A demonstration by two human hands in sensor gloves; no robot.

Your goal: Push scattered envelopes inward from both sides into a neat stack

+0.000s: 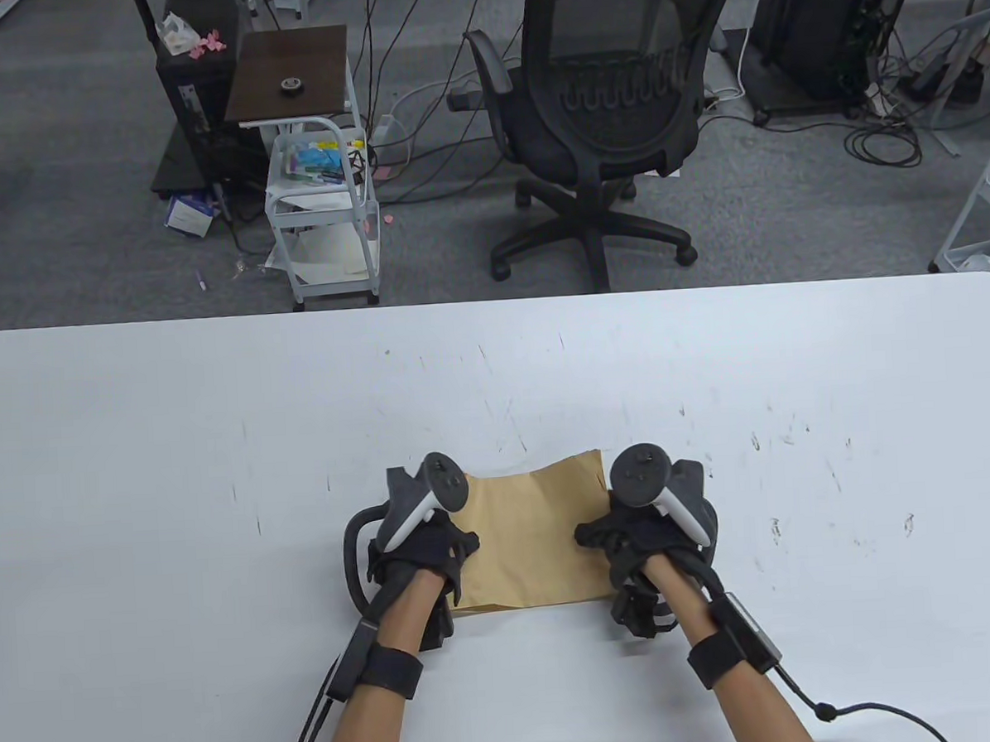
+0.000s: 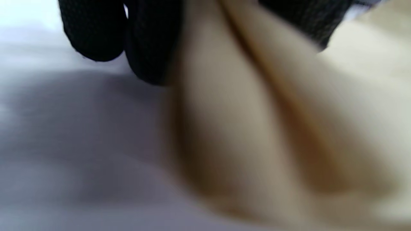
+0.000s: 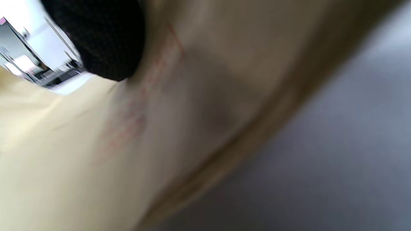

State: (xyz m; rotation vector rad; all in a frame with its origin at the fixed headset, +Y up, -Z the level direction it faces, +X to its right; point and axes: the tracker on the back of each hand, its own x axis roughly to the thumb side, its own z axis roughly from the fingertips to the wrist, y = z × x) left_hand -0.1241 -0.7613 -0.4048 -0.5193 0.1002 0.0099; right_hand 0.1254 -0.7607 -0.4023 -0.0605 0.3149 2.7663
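Observation:
A stack of brown envelopes (image 1: 533, 543) lies near the front middle of the white table (image 1: 217, 444). My left hand (image 1: 459, 555) grips its left edge, thumb on top. My right hand (image 1: 599, 544) grips its right edge, thumb on top. The stack's far edge looks wavy and uneven. In the left wrist view, gloved fingers (image 2: 93, 32) hang beside the blurred envelope edge (image 2: 257, 128), which seems raised off the table. In the right wrist view, a gloved fingertip (image 3: 99, 35) presses on the envelope paper (image 3: 96, 144), which bends upward.
Bare white table surface with small scuff marks spreads around the stack. Beyond the far edge stand a black office chair (image 1: 605, 108) and a white cart (image 1: 320, 198) on the floor. Cables (image 1: 877, 712) trail from my wrists.

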